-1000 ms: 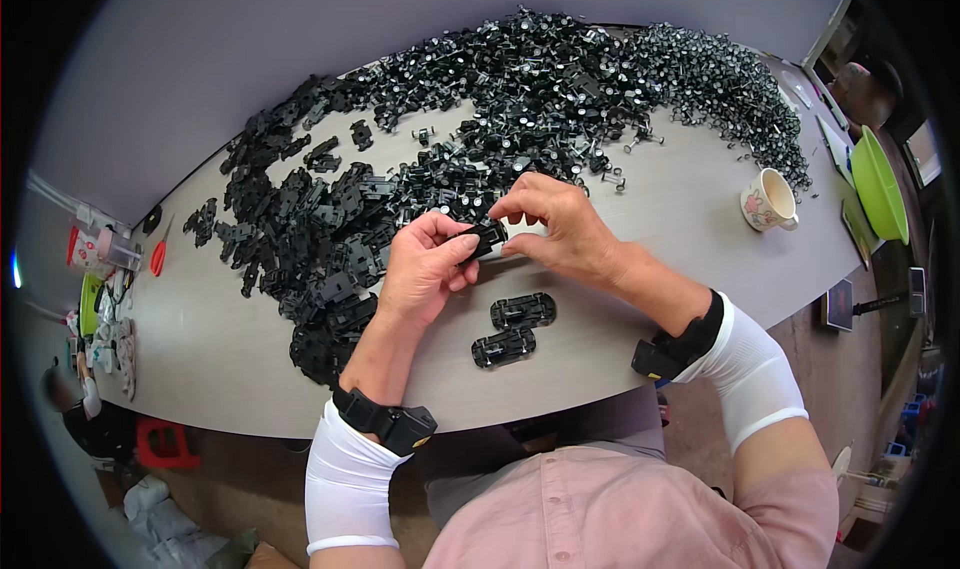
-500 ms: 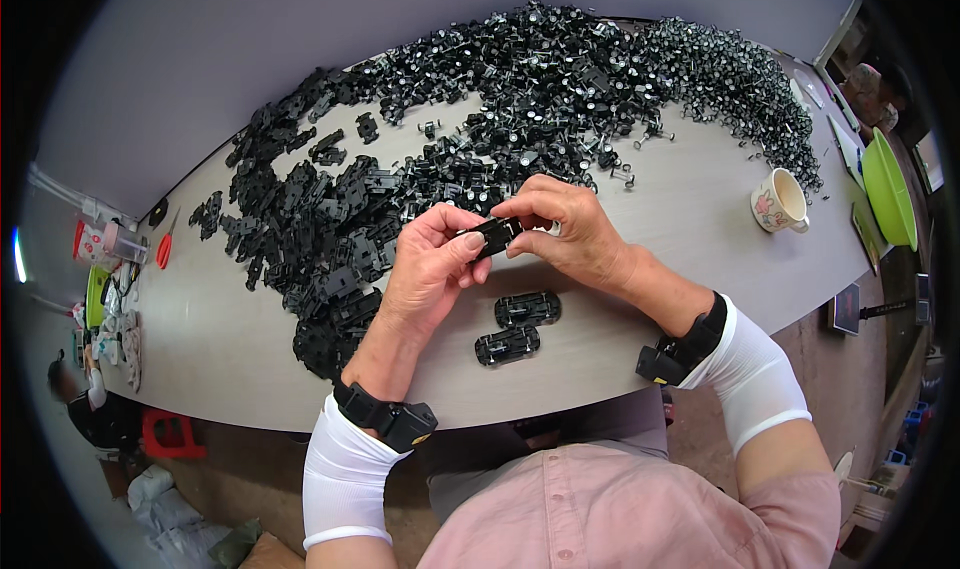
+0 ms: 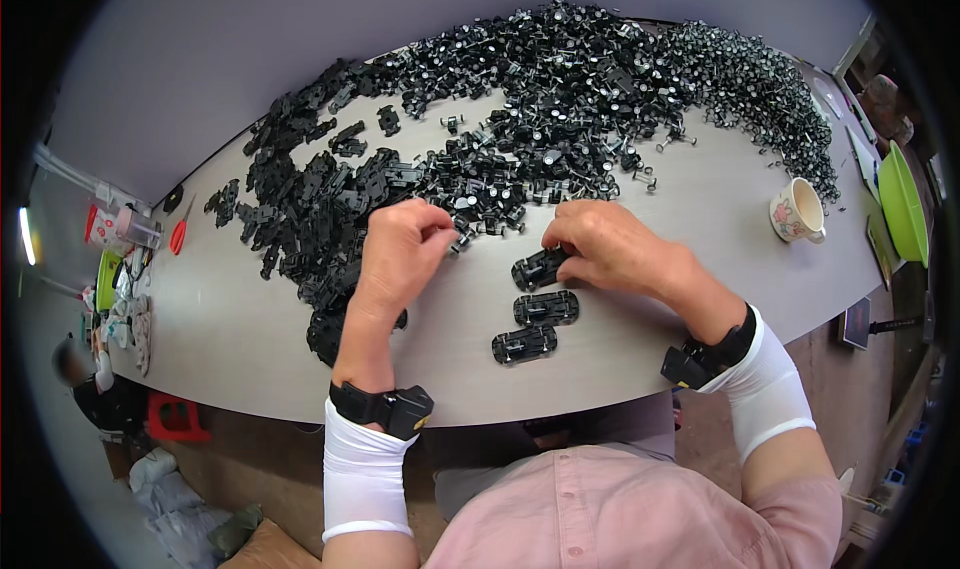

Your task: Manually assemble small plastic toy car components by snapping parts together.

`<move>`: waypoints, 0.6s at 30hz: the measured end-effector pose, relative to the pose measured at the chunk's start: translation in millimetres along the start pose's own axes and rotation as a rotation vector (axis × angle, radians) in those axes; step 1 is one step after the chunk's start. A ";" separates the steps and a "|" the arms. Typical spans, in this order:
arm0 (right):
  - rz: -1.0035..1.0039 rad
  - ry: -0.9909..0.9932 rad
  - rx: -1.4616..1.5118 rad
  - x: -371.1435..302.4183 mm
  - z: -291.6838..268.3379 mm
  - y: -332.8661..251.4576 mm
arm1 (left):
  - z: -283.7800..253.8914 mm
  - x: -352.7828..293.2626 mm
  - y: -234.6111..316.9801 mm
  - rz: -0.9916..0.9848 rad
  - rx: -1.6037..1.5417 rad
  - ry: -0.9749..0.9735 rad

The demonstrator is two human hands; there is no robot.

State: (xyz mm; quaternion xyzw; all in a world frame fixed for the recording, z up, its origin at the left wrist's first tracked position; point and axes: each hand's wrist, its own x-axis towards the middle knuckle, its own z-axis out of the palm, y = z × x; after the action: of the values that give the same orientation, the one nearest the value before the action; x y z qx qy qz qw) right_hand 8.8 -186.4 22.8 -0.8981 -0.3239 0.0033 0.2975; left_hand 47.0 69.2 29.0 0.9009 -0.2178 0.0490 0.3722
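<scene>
At the top of a short column, my right hand (image 3: 610, 247) grips the right end of a black toy car chassis (image 3: 535, 269) at the tabletop. Below it lie two more black chassis, a middle one (image 3: 547, 308) and a nearer one (image 3: 524, 345), both fitted with wheels and shiny axles. My left hand (image 3: 402, 254) is closed in a pinch at the front edge of the parts pile, with a small wheel axle (image 3: 459, 241) at its fingertips. Bare black chassis (image 3: 290, 209) are heaped beyond and left of that hand. Wheel axles (image 3: 500, 174) lie heaped ahead of both hands.
A cup (image 3: 797, 211) stands at the right, near a green basin (image 3: 903, 207). Small metallic parts (image 3: 770, 99) cover the far right. Red scissors (image 3: 180, 231) lie at the left. Another person (image 3: 100, 389) sits far left beside a red stool (image 3: 175, 417).
The chassis held between both hands is now down above the other two, still under my right hand. My left hand has let go of it and moved left to the wheel axles.
</scene>
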 end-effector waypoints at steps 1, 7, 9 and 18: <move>-0.020 -0.030 -0.032 0.2 0.3 -3.8 | -0.4 -1.7 3.7 0.014 0.155 -0.046; -0.056 -0.214 0.040 -2.1 -0.5 -17.9 | 2.1 -3.2 27.8 -0.187 0.490 -0.128; -0.067 -0.294 0.107 -2.0 -1.9 -19.9 | 6.6 -3.0 21.5 -0.203 0.519 -0.158; 0.047 0.026 0.403 4.1 5.2 -5.7 | 8.2 -2.2 2.6 -0.181 0.175 -0.023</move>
State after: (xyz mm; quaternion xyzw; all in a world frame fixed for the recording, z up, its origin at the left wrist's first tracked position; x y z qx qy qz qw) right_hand 7.8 -177.8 22.3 -0.8277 -0.2918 0.0636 0.4752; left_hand 43.3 62.8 24.3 0.9464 -0.1349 0.0238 0.2926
